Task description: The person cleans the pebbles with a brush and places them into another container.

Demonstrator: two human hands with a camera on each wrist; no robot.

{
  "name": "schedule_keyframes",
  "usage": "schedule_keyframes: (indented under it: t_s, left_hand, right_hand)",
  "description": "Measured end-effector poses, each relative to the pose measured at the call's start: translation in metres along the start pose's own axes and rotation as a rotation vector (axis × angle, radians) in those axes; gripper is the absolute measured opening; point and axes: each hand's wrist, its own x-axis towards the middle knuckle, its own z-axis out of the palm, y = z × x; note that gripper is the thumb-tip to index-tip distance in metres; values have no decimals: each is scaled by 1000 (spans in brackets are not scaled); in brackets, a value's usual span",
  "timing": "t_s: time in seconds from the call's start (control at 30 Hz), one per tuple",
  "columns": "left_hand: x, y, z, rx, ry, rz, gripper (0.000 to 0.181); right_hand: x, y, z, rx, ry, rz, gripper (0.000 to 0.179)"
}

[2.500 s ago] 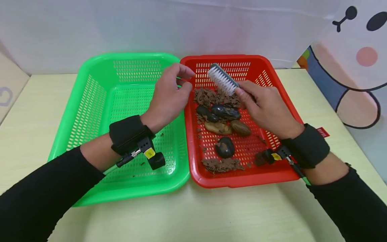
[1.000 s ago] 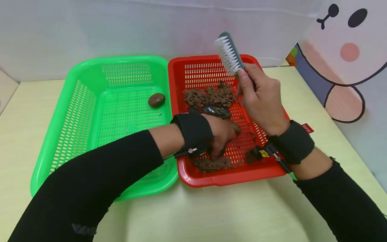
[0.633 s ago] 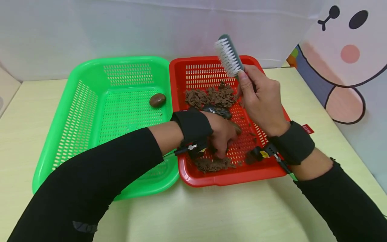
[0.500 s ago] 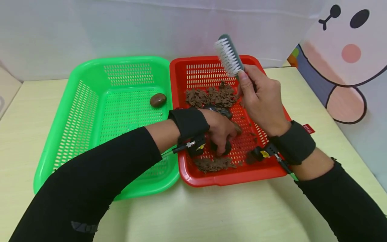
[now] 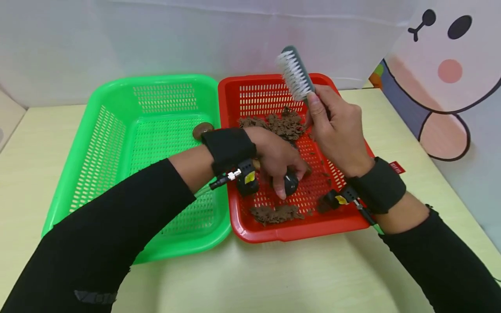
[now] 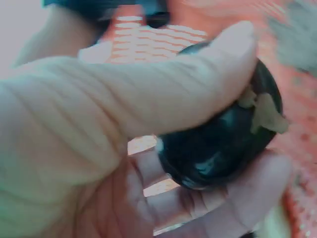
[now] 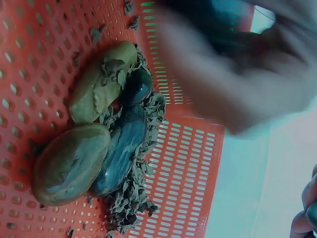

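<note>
My left hand (image 5: 275, 154) is over the red basket, gripping a smooth black stone (image 5: 290, 183) between thumb and fingers. Close up in the left wrist view, brown flakes (image 6: 267, 115) cling to that stone. My right hand (image 5: 338, 126) holds a scrub brush (image 5: 296, 74) by its handle above the red basket's back right, white bristles facing left. In the right wrist view, a tan stone (image 7: 99, 89), a brown stone (image 7: 72, 163) and dark stones (image 7: 121, 153) lie together in the red basket; the left hand partly hides them in the head view.
The red basket (image 5: 285, 235) stands against a green basket (image 5: 133, 80) on a pale wooden table (image 5: 235, 278). One brown stone (image 5: 202, 130) sits in the green basket. Brown flakes (image 5: 287, 124) are heaped at the red basket's back, with another strip (image 5: 275, 214) near its front.
The left hand went from between the baskets down into the red one and took hold of the black stone, now slightly lifted. A brown stone appeared in the green basket. The brush rose.
</note>
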Motion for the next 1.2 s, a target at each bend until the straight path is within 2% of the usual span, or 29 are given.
schedule_keyframes:
  t_s: [0.07, 0.13, 0.2, 0.3, 0.5, 0.63, 0.77, 0.93, 1.07, 1.2]
  left_hand:
    - [-16, -6, -3, -165, 72, 43, 33]
    - [-31, -14, -1, -373, 144, 89, 31]
    - [-43, -23, 4, -547, 221, 137, 29]
    - [-55, -34, 18, -756, 339, 193, 26]
    - [-56, -45, 50, -1060, 580, 292, 35]
    - [-53, -45, 56, -1231, 689, 332, 50]
    - [-52, -45, 56, -1310, 694, 359, 59]
    - [-54, -46, 58, -1282, 667, 403, 32]
    - [-53, -48, 59, -1291, 671, 412, 51]
    - [-51, -47, 60, -1263, 700, 409, 51]
  right_hand:
    - [1, 0, 1, 6, 6, -6, 28]
    - [1, 1, 2, 8, 8, -11, 28]
    - [1, 2, 2, 7, 7, -14, 28]
    - [0, 3, 2, -1, 4, -10, 28]
    - [-1, 5, -3, -26, -9, -1, 27]
    - [-3, 7, -7, -20, -15, 7, 27]
    - [-5, 8, -10, -12, -22, 4, 27]
    - [-5, 9, -10, 1, -29, -14, 27]
    - [-5, 9, -11, 8, -25, -18, 26]
    - [-5, 8, -11, 11, -28, -19, 26]
